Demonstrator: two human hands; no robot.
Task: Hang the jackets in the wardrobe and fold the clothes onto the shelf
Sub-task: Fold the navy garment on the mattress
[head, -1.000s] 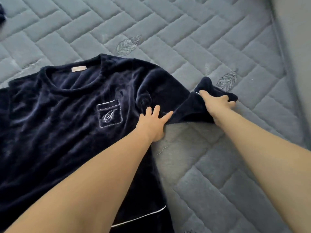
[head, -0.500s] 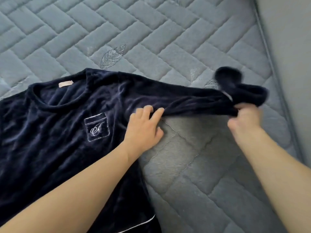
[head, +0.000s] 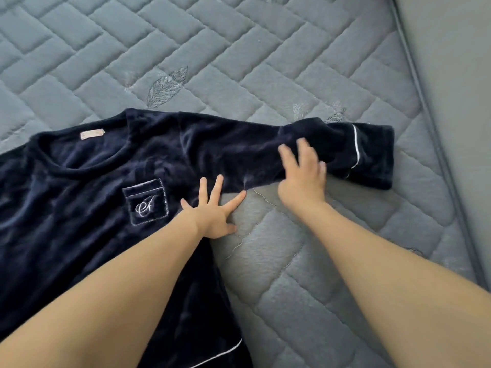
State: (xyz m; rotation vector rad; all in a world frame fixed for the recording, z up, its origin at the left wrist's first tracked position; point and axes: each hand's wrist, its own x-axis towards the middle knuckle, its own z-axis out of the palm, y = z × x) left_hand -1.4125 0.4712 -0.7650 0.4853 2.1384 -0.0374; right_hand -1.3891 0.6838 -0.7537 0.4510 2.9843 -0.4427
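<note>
Neither hand is gripping anything: the left hand (head: 212, 212) is lying flat with its fingers splayed at the armpit of the navy velour top (head: 87, 208), thumb and palm partly on the bare quilted mattress (head: 305, 274), pinning the cloth where sleeve meets body. Just beyond and to its right, the right hand (head: 301, 172) is resting open on the sleeve (head: 265, 152), fingers spread and blurred, so whether it is pressing or only brushing the cloth cannot be told.

Judging from this, the person is working on the folding part of the task, at the stage of spreading the garment flat; no fold is showing yet. The next move is likely calling for a pinch at the cuff (head: 372, 155) to carry the sleeve across the chest while the left hand is holding the shoulder line steady.

The top is lying face up on the mattress, chest pocket (head: 145, 201) just left of the left hand, neck label (head: 92, 134) farther off. The sleeve is stretching rightward away from both hands, its white-piped cuff lying beyond the right fingertips, near the mattress edge.
</note>
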